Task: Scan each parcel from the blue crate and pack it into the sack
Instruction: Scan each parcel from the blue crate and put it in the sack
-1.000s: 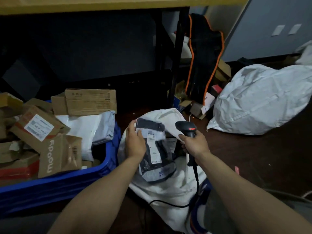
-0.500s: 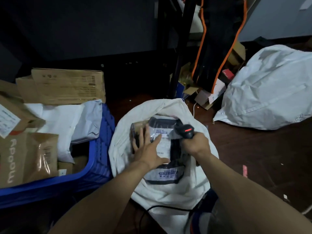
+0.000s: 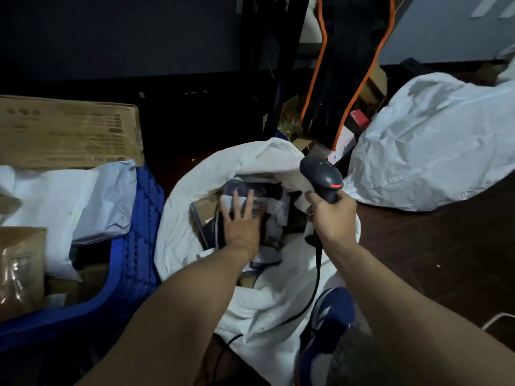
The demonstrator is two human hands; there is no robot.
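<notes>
Head view, looking down. The blue crate stands at the person's left, holding unscanned goods: a cardboard box at the back and a white mailer in front of it. Just beside the crate, at centre, the sack stands with its mouth open.

The parcel, a dark-and-white bag, lies inside that mouth on top of other packed items. Its long axis appears to run away from the person, though dim light and the covering hand make this uncertain.

The left hand rests flat on the parcel with its fingers straight and spread, pressing and not gripping. The right hand hovers over the sack's right rim, curled tightly round the handle of the scanner, whose head points up and away and whose cable trails down.

Judgement: this parcel is packed. The next one lies in the crate, to the left of the free left hand. That hand is the nearer, so it should make the reach.
</notes>
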